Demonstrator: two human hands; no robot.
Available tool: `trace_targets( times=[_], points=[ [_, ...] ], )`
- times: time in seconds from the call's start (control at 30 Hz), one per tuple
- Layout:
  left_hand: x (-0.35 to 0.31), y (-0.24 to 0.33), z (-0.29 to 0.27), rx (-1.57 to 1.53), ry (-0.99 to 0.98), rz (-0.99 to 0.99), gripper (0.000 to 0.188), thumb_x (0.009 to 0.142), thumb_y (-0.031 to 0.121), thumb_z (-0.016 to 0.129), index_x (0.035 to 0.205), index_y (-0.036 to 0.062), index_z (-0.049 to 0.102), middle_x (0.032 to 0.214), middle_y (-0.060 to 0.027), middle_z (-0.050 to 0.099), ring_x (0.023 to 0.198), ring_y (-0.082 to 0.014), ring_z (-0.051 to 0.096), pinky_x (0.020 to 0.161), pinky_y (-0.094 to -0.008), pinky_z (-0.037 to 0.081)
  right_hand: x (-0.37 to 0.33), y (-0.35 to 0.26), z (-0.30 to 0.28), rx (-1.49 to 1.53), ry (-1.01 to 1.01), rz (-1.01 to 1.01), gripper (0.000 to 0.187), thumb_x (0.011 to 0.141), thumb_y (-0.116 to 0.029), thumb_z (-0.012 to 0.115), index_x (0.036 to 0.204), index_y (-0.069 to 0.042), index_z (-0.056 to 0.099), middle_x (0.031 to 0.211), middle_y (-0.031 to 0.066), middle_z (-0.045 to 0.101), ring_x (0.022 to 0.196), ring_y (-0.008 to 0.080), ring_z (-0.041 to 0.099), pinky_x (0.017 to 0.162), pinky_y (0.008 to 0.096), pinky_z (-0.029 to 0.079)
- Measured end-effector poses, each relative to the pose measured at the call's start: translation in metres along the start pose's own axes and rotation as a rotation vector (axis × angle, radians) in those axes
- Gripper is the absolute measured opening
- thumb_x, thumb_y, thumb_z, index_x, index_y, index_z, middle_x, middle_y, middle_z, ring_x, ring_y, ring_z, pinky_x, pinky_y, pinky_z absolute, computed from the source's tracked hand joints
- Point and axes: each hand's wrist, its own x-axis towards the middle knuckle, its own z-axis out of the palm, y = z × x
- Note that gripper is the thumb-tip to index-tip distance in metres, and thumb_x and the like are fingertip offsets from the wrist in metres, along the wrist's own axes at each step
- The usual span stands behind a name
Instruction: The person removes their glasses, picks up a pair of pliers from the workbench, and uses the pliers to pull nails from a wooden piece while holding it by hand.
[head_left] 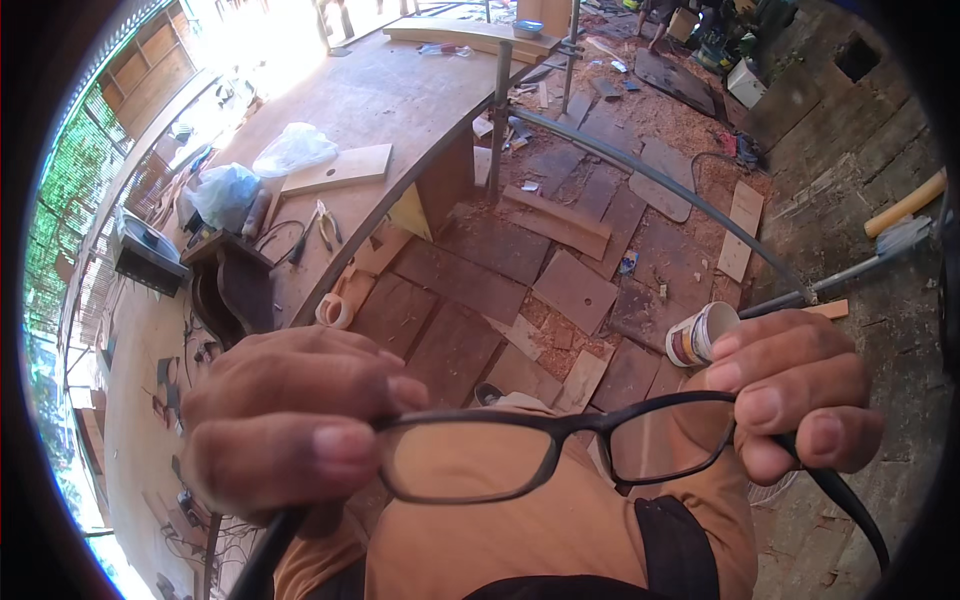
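Observation:
A pair of black-framed eyeglasses (pixel 579 424) is held up close in front of my body, lenses spread between both hands. My left hand (pixel 290 420) pinches the left end of the frame, thumb lying along the lens edge. At the other end my right hand (pixel 800 395) grips the hinge area with curled fingers. One temple arm points down past the right hand, and the other runs down below the left hand. Through the clear lenses my orange-brown clothing shows.
Left is a long wooden workbench (pixel 345 110) with pliers (pixel 327 225), plastic bags (pixel 296 148), a flat board (pixel 340 169) and a dark curved wooden piece (pixel 232 285). Boards (pixel 575 290) and wood shavings cover the floor. A white bucket (pixel 702 333) stands behind my right hand, near a metal pipe (pixel 640 165). Someone's legs (pixel 657 28) show far back.

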Motion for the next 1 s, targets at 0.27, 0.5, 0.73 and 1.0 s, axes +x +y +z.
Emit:
trace_targets(
  times=[0.27,0.5,0.73,1.0],
  points=[
    [0.018,0.023,-0.009,0.152,-0.140,-0.006,0.033,0.102,0.024,0.058,0.131,0.0155,0.045,0.104,-0.0128,0.062,0.081,-0.0235,0.072,0.074,-0.0407,0.060,0.006,0.005,0.011,-0.032,0.262,-0.048,0.035,0.100,-0.034,0.060,0.129,-0.017,0.050,0.103,0.0021,0.059,0.080,0.0180,0.064,0.070,0.0357,0.060],
    [0.006,0.022,0.001,0.254,0.181,0.023,0.023,0.095,0.026,0.067,0.108,0.0134,0.052,0.088,-0.0122,0.069,0.071,-0.0234,0.072,0.064,-0.0362,0.061,0.016,0.018,0.027,-0.011,0.264,-0.081,0.036,0.100,-0.031,0.061,0.132,-0.016,0.049,0.104,0.0018,0.058,0.080,0.0166,0.063,0.070,0.0332,0.059],
    [0.006,0.016,-0.003,0.311,0.182,0.102,0.023,0.100,0.028,0.062,0.112,0.0101,0.052,0.085,-0.0152,0.069,0.069,-0.0265,0.073,0.063,-0.0385,0.063,0.022,0.047,0.025,0.063,0.201,-0.186,0.037,0.099,-0.025,0.062,0.132,-0.013,0.050,0.099,0.0036,0.062,0.081,0.0166,0.066,0.067,0.0295,0.063],
    [0.015,0.033,-0.013,0.491,0.108,0.014,0.038,0.098,0.026,0.066,0.131,0.0201,0.049,0.098,-0.0026,0.059,0.080,-0.0151,0.063,0.072,-0.0338,0.053,-0.030,0.059,-0.022,0.037,0.266,-0.031,0.041,0.101,-0.035,0.060,0.135,-0.015,0.048,0.106,-0.0042,0.054,0.087,0.0091,0.058,0.082,0.0275,0.051]
  ],
)
